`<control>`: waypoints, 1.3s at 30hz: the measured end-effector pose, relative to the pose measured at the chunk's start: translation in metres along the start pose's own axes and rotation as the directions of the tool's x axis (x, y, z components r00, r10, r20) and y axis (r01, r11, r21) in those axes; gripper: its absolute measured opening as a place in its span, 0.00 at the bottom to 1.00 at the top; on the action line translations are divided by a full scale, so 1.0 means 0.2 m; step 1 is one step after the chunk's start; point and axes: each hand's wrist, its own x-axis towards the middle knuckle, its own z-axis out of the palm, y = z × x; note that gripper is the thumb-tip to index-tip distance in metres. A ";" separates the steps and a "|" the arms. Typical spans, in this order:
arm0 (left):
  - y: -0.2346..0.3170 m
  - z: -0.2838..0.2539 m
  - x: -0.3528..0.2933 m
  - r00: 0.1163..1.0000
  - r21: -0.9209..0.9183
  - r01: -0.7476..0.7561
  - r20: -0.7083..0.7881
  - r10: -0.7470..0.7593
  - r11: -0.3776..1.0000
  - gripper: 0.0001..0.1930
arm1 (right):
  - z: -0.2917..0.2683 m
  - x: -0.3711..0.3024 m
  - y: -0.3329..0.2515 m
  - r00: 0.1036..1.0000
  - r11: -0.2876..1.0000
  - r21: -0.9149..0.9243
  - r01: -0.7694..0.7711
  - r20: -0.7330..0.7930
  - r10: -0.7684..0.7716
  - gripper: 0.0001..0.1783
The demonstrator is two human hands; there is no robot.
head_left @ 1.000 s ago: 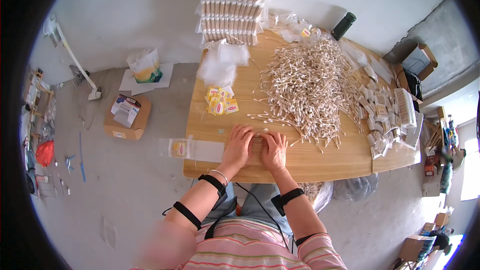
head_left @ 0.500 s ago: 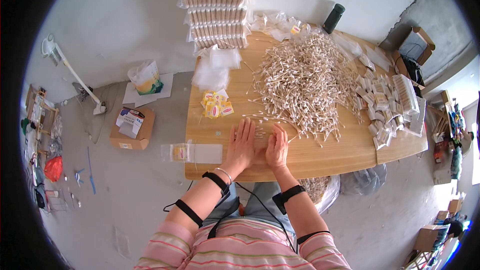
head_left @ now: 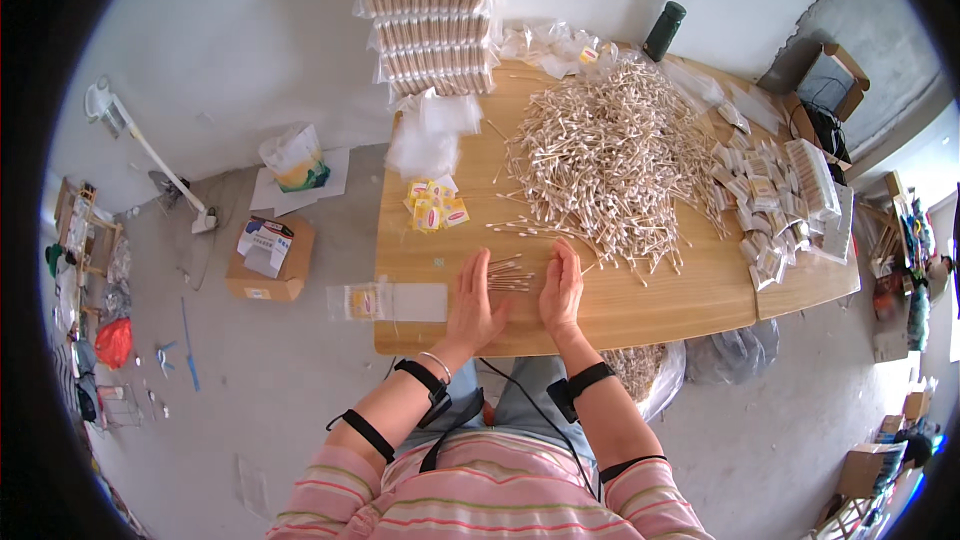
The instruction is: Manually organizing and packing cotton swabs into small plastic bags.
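Observation:
On the wooden table in front of me lies a small row of cotton swabs, roughly side by side. My left hand stands on its edge at the left ends of these swabs, fingers stretched out. Across from it, my right hand is also upright, fingers extended and slightly bent, a short gap from the swabs' right ends. Neither hand grips anything. Beyond them spreads a large heap of loose cotton swabs. Left of my left hand, a clear plastic bag with a yellow card lies at the table's edge.
Yellow cards and empty clear bags lie at the table's left. Packed swab bags stand in a tall stack behind. Filled small packs pile up at the right. A dark green bottle stands at the back.
My hands have moved apart, the left turning from palm-down over the swabs onto its edge. The row of swabs between them now shows.

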 end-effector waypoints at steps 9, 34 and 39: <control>-0.05 0.00 0.00 0.999 -0.063 0.002 -0.037 -0.004 0.998 0.40 | 0.24 -0.09 -0.07 0.988 0.918 0.384 -0.095 0.148 0.040 0.18; 0.00 0.01 0.01 0.988 0.094 -0.144 0.064 0.139 0.985 0.20 | 0.09 0.14 0.07 0.974 0.909 -0.369 0.196 0.183 -0.135 0.08; 0.01 -0.01 -0.01 0.997 0.122 -0.072 0.020 0.070 0.990 0.28 | 0.16 0.07 -0.02 0.918 0.964 -0.110 0.242 0.348 -0.191 0.11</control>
